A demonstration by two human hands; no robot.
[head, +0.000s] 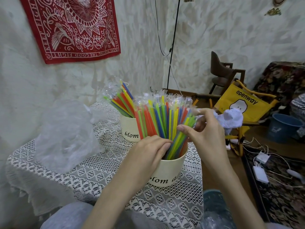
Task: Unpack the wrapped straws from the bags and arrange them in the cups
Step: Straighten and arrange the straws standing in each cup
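Far left on the worktop (54, 177), draped in white lace, sits a crumpled clear plastic bag (66, 134), glossy, slack, and by the look of it emptied. Moving right, the far cup (130, 131), cream with black lettering, holds a bundle of wrapped straws (123, 103) leaning left, film tips fanning up.

Now the near cup (171, 172), same cream cylinder, packed with the main straws (161, 119): thin, stiff tubes in orange, green, yellow and blue, each in crinkly clear film, long axes near upright and splaying outward at the top.

The left hand (148, 151) lies at the cup's left rim, fingers laid almost flat against the stems, pressing rather than clasping. The right hand (203, 131) is the grip that matters: thumb and curled fingers pinch a few green and yellow straws at the bundle's right edge, about mid-length. Those straws tilt right, away from the pack, so I'd judge the next nudge goes leftward and down into the cup.
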